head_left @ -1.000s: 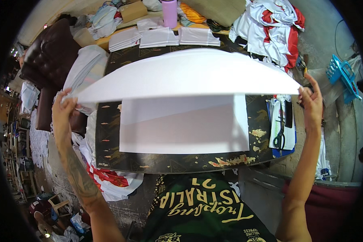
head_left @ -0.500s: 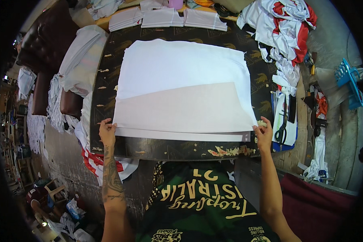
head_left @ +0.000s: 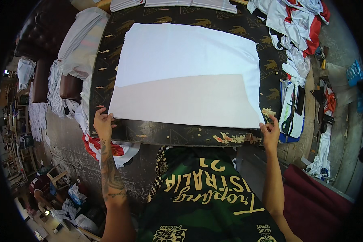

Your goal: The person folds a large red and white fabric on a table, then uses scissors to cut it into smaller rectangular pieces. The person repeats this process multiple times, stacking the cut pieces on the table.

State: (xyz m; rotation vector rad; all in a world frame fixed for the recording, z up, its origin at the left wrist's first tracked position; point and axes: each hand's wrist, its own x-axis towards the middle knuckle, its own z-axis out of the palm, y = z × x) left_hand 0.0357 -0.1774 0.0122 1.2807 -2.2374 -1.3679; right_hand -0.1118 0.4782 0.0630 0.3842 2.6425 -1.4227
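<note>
A white fabric sheet [head_left: 185,52] lies flat on a dark, patterned, worn board [head_left: 177,137], its lower part looking greyish beige. At the sheet's near left corner, my left hand [head_left: 108,118] pinches the edge between thumb and finger, the other fingers partly raised. My right hand [head_left: 265,126] grips the near right corner in a similar pinch, close to the board's front edge. Black-handled scissors [head_left: 288,121] rest on papers in a blue folder just beyond that hand.
Stacked white pieces [head_left: 169,3] line the far edge. White-and-red cloth [head_left: 298,24] is heaped at right. A brown leather chair [head_left: 44,28] and draped white fabric [head_left: 76,40] stand left. Another person [head_left: 42,189] is low at left; a maroon cloth [head_left: 306,197] lies lower right.
Both hands have come down from holding the sheet raised and are nearer the board's front edge. The sheet now lies flat, its near edge lined up with the layer under it.
</note>
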